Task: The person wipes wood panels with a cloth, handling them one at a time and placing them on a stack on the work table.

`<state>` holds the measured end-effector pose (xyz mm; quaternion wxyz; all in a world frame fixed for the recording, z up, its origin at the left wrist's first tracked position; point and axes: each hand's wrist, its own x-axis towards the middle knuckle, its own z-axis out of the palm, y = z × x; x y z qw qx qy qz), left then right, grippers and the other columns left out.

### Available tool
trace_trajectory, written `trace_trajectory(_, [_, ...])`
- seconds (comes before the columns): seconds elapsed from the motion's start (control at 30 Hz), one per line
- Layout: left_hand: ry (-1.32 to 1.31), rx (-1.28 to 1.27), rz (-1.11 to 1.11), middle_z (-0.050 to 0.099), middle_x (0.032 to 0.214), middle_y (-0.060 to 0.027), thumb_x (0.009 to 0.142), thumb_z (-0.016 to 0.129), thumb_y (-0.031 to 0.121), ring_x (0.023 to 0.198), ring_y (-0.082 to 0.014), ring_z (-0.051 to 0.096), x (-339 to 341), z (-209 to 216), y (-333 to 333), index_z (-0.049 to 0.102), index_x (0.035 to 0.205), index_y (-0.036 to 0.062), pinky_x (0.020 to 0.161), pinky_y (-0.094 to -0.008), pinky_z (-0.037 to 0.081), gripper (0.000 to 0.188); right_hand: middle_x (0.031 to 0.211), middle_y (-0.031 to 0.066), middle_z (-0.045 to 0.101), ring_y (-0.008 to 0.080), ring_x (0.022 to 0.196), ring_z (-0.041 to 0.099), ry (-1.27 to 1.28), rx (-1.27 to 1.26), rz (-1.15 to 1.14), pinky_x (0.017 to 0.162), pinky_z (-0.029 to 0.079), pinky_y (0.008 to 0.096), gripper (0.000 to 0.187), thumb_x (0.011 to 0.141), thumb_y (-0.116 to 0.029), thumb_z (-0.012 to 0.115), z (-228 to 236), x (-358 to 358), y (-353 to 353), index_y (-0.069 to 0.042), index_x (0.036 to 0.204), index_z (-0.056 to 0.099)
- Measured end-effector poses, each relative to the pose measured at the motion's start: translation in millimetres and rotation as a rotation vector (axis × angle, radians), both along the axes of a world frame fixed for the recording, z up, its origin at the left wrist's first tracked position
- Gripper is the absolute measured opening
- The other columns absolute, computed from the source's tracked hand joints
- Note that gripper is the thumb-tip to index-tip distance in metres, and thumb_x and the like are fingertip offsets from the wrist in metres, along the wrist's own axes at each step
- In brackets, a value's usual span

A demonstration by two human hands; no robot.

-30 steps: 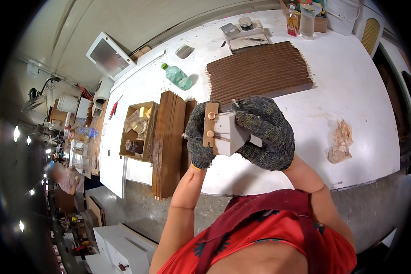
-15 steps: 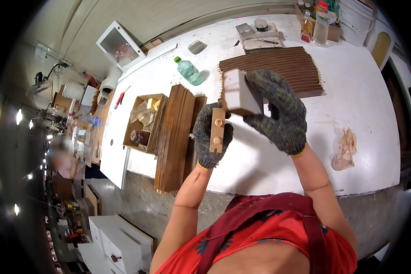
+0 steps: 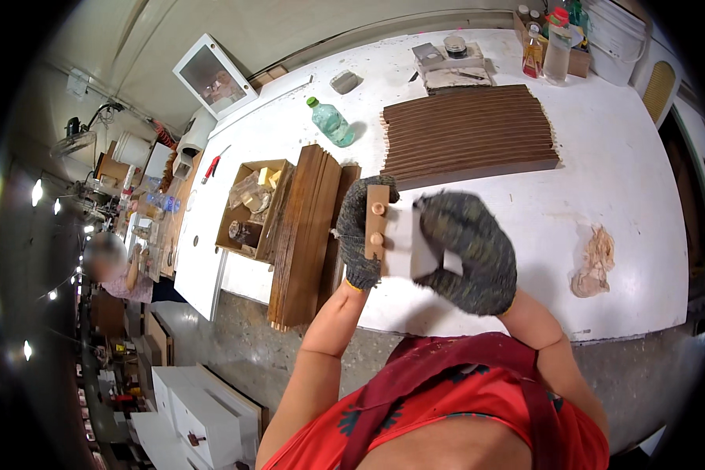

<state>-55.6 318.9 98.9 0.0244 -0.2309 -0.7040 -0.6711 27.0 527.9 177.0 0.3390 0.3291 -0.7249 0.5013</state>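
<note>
- Brown wooden strip (image 3: pixel 378 224), two pegs (image 3: pixel 377 238): above the bench (image 3: pixel 611 168), at the white block's (image 3: pixel 400 235) 9 o'clock; contact unclear.
- Left hand (image 3: pixel 359 231): gloved fingers closed on strip.
- Right hand (image 3: pixel 471 254): fingers gripping block, slightly blurred.
- Judged: strip light, stiff; block rigid, likely heavier. Hold strip's long edges, block's opposite sides.

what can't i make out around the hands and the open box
Left hand: in the head view, the wooden strip hides part of it.
White block: in the head view, blur softens its edges and the right hand covers part of it.
Open box: in the head view, its overlapping contents are too small to identify.
</note>
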Motion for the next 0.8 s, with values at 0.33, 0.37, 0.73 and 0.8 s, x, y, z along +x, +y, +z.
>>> trace_trajectory(0.33, [0.201, 0.009, 0.149, 0.059, 0.097, -0.0054, 0.074, 0.066, -0.002, 0.090, -0.0166, 0.055, 1, 24, 17, 0.054, 0.115, 0.0041, 0.080, -0.0317, 0.047, 0.043, 0.119, 0.0130, 0.059, 0.0317, 0.108, 0.055, -0.108, -0.061, 0.047, 0.092, 0.045, 0.0413, 0.061, 0.064, -0.021, 0.081, -2, 12, 18, -0.008, 0.120, 0.059])
trace_trajectory(0.37, [0.169, 0.022, 0.146, 0.059, 0.097, -0.0054, 0.074, 0.066, -0.003, 0.090, -0.0168, 0.055, 3, 24, 17, 0.054, 0.115, 0.0042, 0.081, -0.0319, 0.047, 0.043, 0.120, 0.0129, 0.059, 0.0313, 0.109, 0.055, -0.091, -0.049, -0.034, 0.093, 0.045, 0.0407, 0.063, 0.064, -0.021, 0.081, -2, 7, 21, -0.008, 0.122, 0.059])
trace_trajectory(0.73, [0.173, 0.017, 0.060, 0.054, 0.113, -0.0120, 0.074, 0.068, 0.046, 0.103, -0.0211, 0.053, 6, 7, 13, 0.047, 0.123, -0.0001, 0.089, -0.0366, 0.044, 0.070, 0.121, 0.0121, 0.058, 0.0323, 0.112, 0.054, -0.031, 0.008, -0.069, 0.096, 0.042, 0.0419, 0.067, 0.062, -0.018, 0.082, 12, -14, 14, -0.009, 0.124, 0.057])
trace_trajectory(0.8, [0.124, 0.069, -0.006, 0.053, 0.112, -0.0125, 0.069, 0.069, 0.042, 0.103, -0.0219, 0.052, 9, 9, 13, 0.047, 0.121, 0.0002, 0.090, -0.0371, 0.043, 0.070, 0.122, 0.0127, 0.057, 0.0324, 0.112, 0.054, -0.026, 0.067, -0.071, 0.095, 0.043, 0.0424, 0.067, 0.062, -0.018, 0.082, 8, -8, 15, -0.008, 0.124, 0.057])
